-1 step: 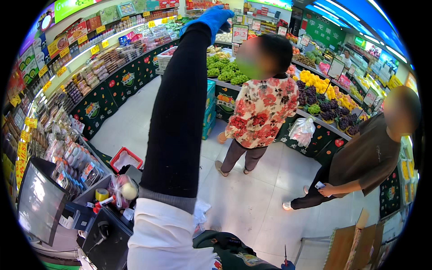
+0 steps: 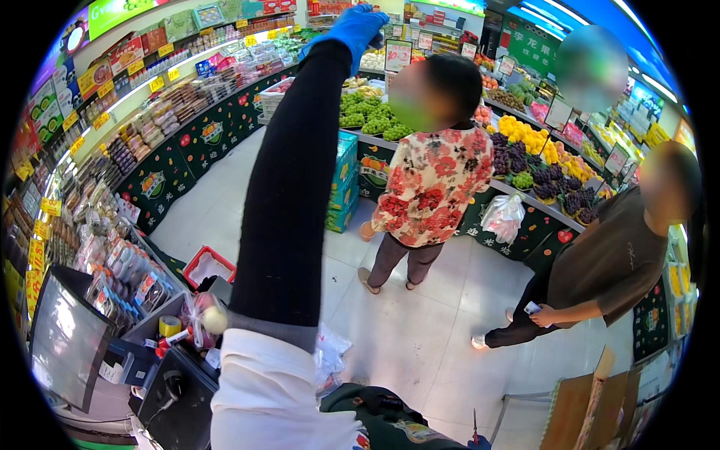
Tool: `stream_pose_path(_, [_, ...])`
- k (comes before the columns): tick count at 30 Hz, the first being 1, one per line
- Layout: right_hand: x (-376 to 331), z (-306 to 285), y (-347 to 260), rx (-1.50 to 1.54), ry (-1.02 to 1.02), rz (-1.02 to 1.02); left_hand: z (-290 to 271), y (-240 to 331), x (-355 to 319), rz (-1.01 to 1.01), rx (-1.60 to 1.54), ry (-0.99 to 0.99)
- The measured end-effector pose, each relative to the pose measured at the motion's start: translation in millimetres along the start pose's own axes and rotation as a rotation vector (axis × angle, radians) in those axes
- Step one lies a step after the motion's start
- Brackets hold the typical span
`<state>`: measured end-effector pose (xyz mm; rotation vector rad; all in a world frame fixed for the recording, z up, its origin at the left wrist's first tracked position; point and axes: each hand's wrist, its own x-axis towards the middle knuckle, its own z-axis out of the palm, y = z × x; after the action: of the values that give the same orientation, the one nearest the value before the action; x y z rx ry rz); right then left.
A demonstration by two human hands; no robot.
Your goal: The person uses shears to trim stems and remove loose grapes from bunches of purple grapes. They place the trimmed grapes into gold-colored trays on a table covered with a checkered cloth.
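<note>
My left hand (image 2: 351, 34), in a blue glove, is raised at the far end of my outstretched arm, in front of the fruit displays. Its fingers stretch forward and bend a little; nothing shows in them. A black sleeve cover (image 2: 281, 195) runs over the forearm, above a white sleeve. Low at the bottom edge is my right hand (image 2: 480, 443), also in a blue glove and mostly cut off. It is closed round a slim pointed blade with a reddish lower part (image 2: 475, 429), held upright.
A person in a floral top (image 2: 435, 184) stands ahead by the grapes (image 2: 375, 116). Another in a brown shirt (image 2: 600, 255) stands at right holding a phone. At left are a screen (image 2: 67, 337), a red basket (image 2: 210, 266) and packed shelves. Cardboard (image 2: 592, 405) stands lower right.
My left forearm has shifted slightly to the left, and the fingers of that hand look a little more bent. The person in the floral top appears slightly further left.
</note>
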<state>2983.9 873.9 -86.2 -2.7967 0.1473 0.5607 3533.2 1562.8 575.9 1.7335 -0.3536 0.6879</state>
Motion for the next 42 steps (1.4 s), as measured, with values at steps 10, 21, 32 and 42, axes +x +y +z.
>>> stream_pose_path(10, [-44, 64, 13, 0.152, -0.332, 0.318, 44, -146, -412, 0.05, 0.521, -0.526])
stream_pose_path(21, [-138, 22, -43, 0.499, -0.115, 0.437, 159, -153, -748, -0.639, 0.442, -1.1])
stream_pose_path(32, [-336, 215, 89, 0.493, -0.34, 0.613, 309, -57, -802, -0.466, 0.523, -1.578])
stream_pose_path(42, [-396, 185, 128, 0.926, -0.087, 0.889, 396, -72, -872, -0.323, 0.627, -1.793])
